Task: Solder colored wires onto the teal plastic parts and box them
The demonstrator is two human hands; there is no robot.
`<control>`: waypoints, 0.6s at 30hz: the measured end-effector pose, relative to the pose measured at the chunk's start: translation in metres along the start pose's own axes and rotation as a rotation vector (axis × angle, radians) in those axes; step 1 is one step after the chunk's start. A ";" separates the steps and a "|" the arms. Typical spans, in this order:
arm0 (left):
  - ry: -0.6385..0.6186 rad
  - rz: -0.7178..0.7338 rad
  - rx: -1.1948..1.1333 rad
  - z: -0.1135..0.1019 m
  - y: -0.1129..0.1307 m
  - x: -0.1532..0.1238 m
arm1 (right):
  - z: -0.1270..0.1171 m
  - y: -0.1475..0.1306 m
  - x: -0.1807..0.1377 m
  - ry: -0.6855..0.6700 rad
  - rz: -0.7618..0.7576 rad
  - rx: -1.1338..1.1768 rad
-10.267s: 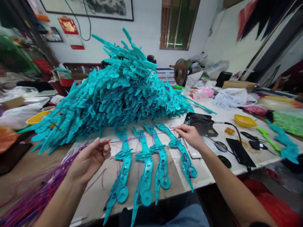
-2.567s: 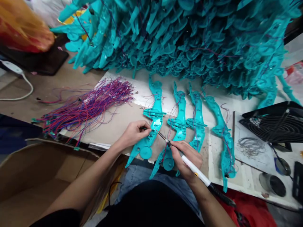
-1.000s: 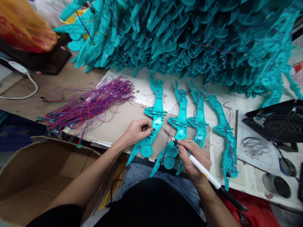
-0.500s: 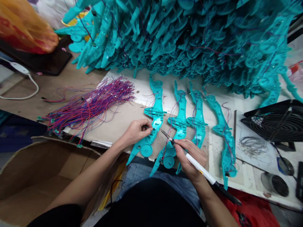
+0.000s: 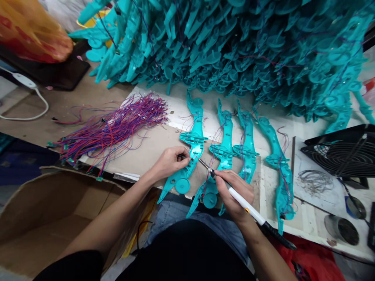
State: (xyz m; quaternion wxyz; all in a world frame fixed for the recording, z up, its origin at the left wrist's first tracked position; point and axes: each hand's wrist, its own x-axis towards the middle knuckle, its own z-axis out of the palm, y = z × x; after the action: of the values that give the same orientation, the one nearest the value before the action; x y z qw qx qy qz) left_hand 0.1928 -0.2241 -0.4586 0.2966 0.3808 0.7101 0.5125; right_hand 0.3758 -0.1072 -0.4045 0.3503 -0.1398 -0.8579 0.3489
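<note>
My right hand (image 5: 234, 189) is closed around a white soldering iron (image 5: 244, 203) with a black cable end. Its metal tip points up and left, at the middle of a teal plastic bow-shaped part (image 5: 197, 127) lying on the table. Just left of that tip, my left hand (image 5: 172, 160) pinches what looks like a thin wire at the same part; the strand is too small to see well. Fine red and blue wires run along the part. To its right lie several similar parts, among them a teal part (image 5: 225, 132) with wires on it.
A bundle of red and blue wires (image 5: 117, 128) lies at the left. A high pile of teal parts (image 5: 211, 43) fills the back. On the right are a black fan (image 5: 342, 152), a tangle of thin wire (image 5: 315, 181) and a metal tin (image 5: 341, 229). A cardboard box (image 5: 52, 218) stands lower left.
The iron's tip has shifted slightly up and left, nearer my left fingertips, over the same teal part. The left hand keeps its pinch. The whole view has moved a little.
</note>
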 end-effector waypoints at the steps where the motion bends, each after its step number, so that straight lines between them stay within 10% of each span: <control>1: 0.000 0.003 -0.001 0.000 0.000 0.000 | 0.000 0.000 0.000 0.007 -0.003 -0.005; 18: 0.004 -0.001 0.003 0.001 0.000 0.000 | 0.002 0.003 -0.002 -0.010 0.018 0.038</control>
State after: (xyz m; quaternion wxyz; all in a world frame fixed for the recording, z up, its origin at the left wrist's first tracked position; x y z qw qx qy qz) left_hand 0.1939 -0.2236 -0.4585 0.2950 0.3799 0.7117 0.5119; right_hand 0.3760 -0.1073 -0.4084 0.3452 -0.1392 -0.8515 0.3692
